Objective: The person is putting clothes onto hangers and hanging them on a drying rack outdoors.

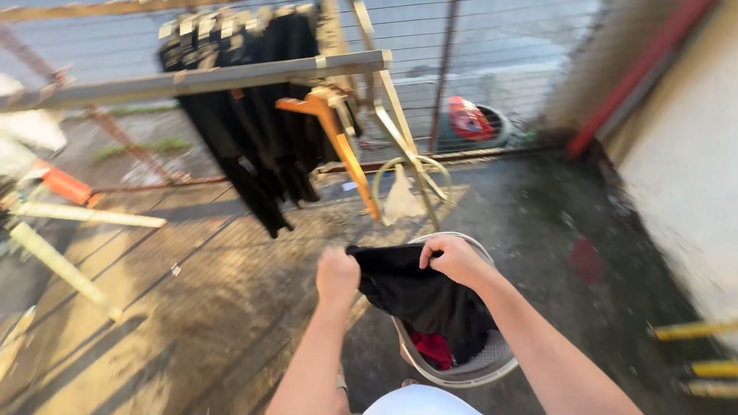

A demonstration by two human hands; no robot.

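Black garment (419,296) clamped in left hand (337,278) grip and right hand (455,260) grip, above grey basket (470,374).

A concrete yard floor (192,307) catches low, warm sunlight, crossed by long slanting shadows of a wire fence (500,46) that closes off the far side. Beyond the mesh lies pale ground with patches of grass. A metal drying rack (200,79) stands at centre, its grey rail hung with dark garments (254,138) and an orange hanger (338,134). A pale plastered wall (692,177) runs along the right, edged by a red pipe (638,73). The floor beside it is darker and damp-looking, in shade. A round red and grey object (470,123), too blurred to identify, sits by the fence.
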